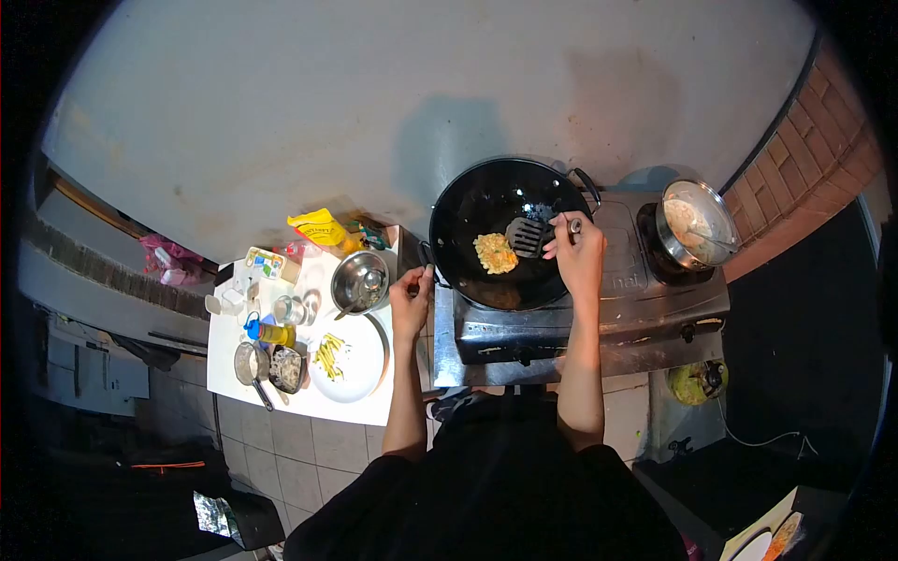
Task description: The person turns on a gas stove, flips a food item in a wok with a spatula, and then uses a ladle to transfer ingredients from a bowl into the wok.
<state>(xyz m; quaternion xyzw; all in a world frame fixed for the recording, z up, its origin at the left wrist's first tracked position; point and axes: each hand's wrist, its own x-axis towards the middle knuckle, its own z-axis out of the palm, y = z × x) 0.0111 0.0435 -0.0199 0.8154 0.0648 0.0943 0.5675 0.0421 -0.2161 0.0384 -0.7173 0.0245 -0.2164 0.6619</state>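
Observation:
A black wok (477, 196) stands on the left burner of the metal stove (599, 323). Inside it lies a yellowish, lumpy piece of food (495, 253). The black slotted spatula (527, 237) is in my right hand (577, 254), its head flat in the wok just right of the food. My left hand (410, 292) is closed at the wok's left side, by its left handle (427, 253); whether the fingers grip the handle is too small to tell.
A pot (692, 224) of pale food sits on the right burner. The white table (229, 355) at left bears a steel bowl (360, 282), a plate (372, 379) with green pieces, a yellow packet (318, 227) and a blue-capped bottle (276, 334). A wall rises behind the stove.

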